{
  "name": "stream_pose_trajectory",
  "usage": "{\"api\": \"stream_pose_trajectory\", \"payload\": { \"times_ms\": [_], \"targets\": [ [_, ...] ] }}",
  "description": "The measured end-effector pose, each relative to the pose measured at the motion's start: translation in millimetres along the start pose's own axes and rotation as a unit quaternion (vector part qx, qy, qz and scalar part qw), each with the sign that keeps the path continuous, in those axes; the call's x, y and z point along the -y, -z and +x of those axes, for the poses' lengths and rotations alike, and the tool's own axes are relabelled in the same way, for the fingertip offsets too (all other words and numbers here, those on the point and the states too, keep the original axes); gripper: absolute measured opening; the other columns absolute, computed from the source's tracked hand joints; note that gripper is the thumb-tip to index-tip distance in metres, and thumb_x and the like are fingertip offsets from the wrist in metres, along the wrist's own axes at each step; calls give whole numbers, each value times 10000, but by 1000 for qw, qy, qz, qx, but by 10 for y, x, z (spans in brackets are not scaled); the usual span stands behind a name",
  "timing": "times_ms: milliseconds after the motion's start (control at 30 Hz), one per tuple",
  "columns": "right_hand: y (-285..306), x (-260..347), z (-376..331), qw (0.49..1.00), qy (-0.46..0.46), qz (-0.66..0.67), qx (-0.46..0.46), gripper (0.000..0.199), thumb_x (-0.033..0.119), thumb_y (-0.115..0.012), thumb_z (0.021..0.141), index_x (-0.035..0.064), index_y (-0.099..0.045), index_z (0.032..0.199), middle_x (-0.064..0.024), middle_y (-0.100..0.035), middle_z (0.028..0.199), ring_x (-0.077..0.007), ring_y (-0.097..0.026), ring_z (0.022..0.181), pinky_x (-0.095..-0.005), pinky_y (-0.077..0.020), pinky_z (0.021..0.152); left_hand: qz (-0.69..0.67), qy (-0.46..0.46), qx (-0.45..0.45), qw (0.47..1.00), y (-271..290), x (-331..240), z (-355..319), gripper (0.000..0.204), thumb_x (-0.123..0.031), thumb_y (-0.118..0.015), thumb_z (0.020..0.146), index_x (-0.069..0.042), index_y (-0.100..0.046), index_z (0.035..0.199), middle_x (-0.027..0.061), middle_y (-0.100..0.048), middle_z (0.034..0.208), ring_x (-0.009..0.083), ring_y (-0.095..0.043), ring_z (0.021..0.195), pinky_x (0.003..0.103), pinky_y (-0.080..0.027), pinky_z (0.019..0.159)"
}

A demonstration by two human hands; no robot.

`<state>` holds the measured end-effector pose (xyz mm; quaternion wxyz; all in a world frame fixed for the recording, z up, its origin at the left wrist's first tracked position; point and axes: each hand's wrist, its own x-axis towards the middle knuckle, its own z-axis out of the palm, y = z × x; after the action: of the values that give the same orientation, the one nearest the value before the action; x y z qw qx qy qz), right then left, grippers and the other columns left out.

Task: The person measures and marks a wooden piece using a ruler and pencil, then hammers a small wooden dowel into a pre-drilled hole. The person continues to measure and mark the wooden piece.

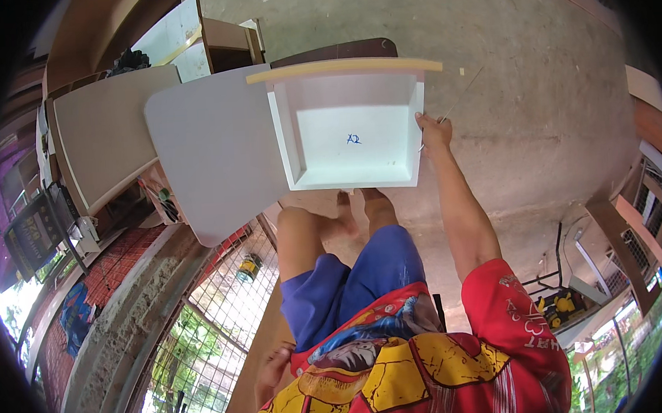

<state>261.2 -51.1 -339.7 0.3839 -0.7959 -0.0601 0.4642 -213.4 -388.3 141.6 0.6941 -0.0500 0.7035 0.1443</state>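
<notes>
A white drawer [355,157] with a tan front panel [345,68] along its far side is in front of me, its inside facing up with blue handwriting on the bottom. My right hand [437,135] is closed on the drawer's right side wall, the thumb at the rim. A thin wire-like stick [463,94] sticks out from that hand; how it is held cannot be made out. Low beside my left hip, my left hand [275,367] is partly seen with its fingers curled; anything inside them is hidden.
A rounded grey panel [214,149] lies left of the drawer, with a beige panel [113,131] beyond it. Wooden cabinet parts [228,45] stand at the far left. Wire mesh [228,307] is at lower left. Boards [621,249] lean at the right over concrete floor [542,138].
</notes>
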Motion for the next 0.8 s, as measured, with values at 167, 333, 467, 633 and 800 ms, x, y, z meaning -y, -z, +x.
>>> {"api": "stream_pose_trajectory", "payload": {
  "times_ms": [167,333,467,633,800],
  "targets": [
    [10,-97,65,1000,6,-18,-18,636,179,-967,907,-93,-553,1306,-246,-808,1246,-319,-772,1184,-416,-593,1066,-95,-129,-180,971,412,291,177,175,-222,-665,1164,-72,-717,1092,41,-761,1018,108,-680,866,279,-517,759],
    [31,409,-335,991,-14,-121,-58,652,181,-968,908,-99,-571,1343,-278,-768,1353,-391,-764,1224,-506,-658,960,-101,-155,-244,952,443,447,303,205,-192,-672,1151,1,-736,1131,92,-786,1031,132,-723,952,324,-575,836],
    [-355,783,-560,981,-111,-153,-51,709,171,-963,909,-81,-570,1442,-301,-725,1424,-492,-735,1280,-686,-692,891,-95,-190,-278,937,38,474,252,203,-184,-672,1148,8,-738,1141,95,-788,1036,140,-727,964,332,-577,850],
    [-43,705,-363,976,-138,-148,-83,799,216,-979,889,-84,-550,1492,-302,-713,1424,-509,-742,1258,-709,-698,749,11,-209,-213,954,-113,-160,569,202,-173,-673,1145,17,-740,1154,98,-791,1042,150,-732,979,342,-581,868],
    [-168,619,-359,972,-143,-159,-99,810,253,-999,859,-100,-572,1450,-308,-719,1407,-489,-779,1187,-633,-721,666,111,-254,-183,943,-429,-786,765,202,-163,-673,1141,26,-742,1167,102,-794,1048,160,-737,994,352,-584,886]
  ]
}}
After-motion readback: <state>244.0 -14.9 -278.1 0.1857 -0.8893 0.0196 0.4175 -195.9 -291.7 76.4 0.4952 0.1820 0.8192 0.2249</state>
